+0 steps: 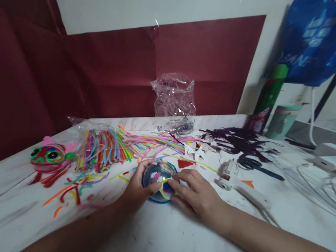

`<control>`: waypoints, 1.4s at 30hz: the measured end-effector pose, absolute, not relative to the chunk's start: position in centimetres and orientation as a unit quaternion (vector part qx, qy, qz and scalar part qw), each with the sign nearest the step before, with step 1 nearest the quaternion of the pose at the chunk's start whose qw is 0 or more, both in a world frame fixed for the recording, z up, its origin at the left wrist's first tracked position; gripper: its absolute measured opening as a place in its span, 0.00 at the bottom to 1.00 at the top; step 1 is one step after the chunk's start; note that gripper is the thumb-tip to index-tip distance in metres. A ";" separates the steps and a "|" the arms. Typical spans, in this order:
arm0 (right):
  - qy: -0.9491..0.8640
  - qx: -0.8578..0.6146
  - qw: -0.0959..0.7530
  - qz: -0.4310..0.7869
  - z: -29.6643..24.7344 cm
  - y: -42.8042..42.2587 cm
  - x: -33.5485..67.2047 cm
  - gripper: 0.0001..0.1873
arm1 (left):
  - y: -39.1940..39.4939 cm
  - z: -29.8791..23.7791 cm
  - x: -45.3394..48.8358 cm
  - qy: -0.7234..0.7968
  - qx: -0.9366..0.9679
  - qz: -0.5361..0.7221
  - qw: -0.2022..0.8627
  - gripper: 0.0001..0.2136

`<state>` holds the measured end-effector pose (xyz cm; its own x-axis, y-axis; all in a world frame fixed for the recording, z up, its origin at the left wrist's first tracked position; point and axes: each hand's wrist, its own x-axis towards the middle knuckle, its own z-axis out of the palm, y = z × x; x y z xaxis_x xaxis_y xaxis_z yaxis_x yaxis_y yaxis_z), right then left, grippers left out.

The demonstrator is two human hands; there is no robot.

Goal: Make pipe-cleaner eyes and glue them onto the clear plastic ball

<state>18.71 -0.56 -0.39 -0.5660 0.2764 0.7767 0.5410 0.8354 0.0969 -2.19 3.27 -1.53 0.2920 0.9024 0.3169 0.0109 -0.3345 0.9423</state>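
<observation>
A clear, shiny ball (155, 174) with colourful bits on it rests on the white marbled table, a blue rim along its lower edge. My left hand (143, 182) is wrapped round its left side, the thumb lying on the front. From the right, the fingers of my right hand (192, 191) press a thin yellow strip (165, 180), seemingly a pipe cleaner, against the ball's front. Part of the ball is covered by my fingers. Just beyond it lie a red scrap (185, 164) and a long yellow pipe cleaner (192, 161).
To the left stand a pink decorated animal face (50, 159), a bag of coloured pipe cleaners (100, 148) and loose cut pieces (74, 192). On the right are a white glue gun (240, 187), dark scissors (258, 167), purple strands (237, 141), cables (326, 192) and a mint cup (282, 122).
</observation>
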 end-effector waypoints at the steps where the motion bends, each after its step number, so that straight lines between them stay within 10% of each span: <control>1: -0.869 -0.236 0.401 -0.166 -0.4 -0.5 18.7 0.15 | 3.3 -1.6 -2.2 0.349 0.663 0.479 0.456 0.28; 33: -0.862 -0.257 0.406 -0.159 -0.9 -0.7 18.3 0.14 | 2.7 -1.1 -2.0 0.362 0.700 0.449 0.422 0.37; 42: -0.843 -0.282 0.457 0.008 -0.6 -0.8 18.5 0.20 | 3.4 -0.6 -2.2 0.369 0.662 0.449 0.472 0.35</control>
<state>18.49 -0.76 -0.58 -0.4230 0.4838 0.7662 0.4686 0.8405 -0.2720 -2.17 3.42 -0.65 0.3236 0.9136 0.2463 0.0650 -0.2812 0.9575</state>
